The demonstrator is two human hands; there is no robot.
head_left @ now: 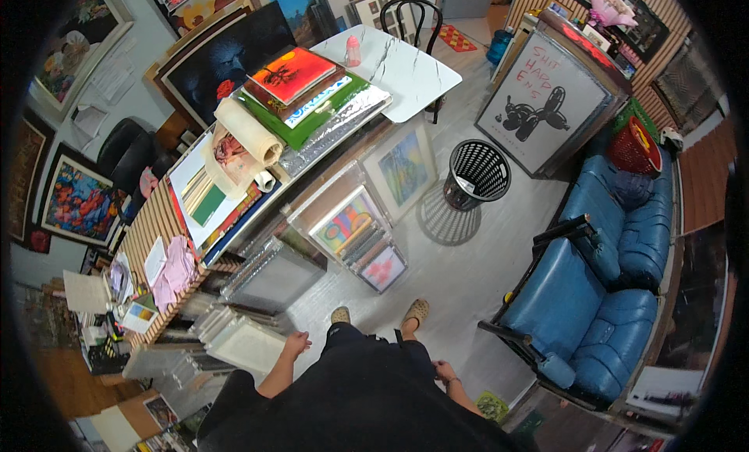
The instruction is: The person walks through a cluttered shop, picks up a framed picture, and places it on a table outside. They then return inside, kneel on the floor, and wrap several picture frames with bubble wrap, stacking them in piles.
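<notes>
My left hand (297, 343) hangs at my side, loosely curled, with nothing visible in it. Close by it, several plastic-wrapped canvases (250, 346) lean in a row. My right hand (444, 371) hangs by my other hip with bent fingers and no object showing; a band circles its wrist. Neither hand touches any furniture. Ahead of my feet, a plastic-wrapped framed picture with bright colours (349, 232) leans against a long counter. A black perforated basket (485, 171) stands on the floor farther ahead.
Along the right runs a blue sofa (550, 300) with a red basket (636, 152) at its far end. Rolled canvas (248, 140) and stacked paintings (293, 73) cover the counter. Beyond are a white marbled table (413, 74), a black chair (427, 17) and a balloon-dog picture (538, 101).
</notes>
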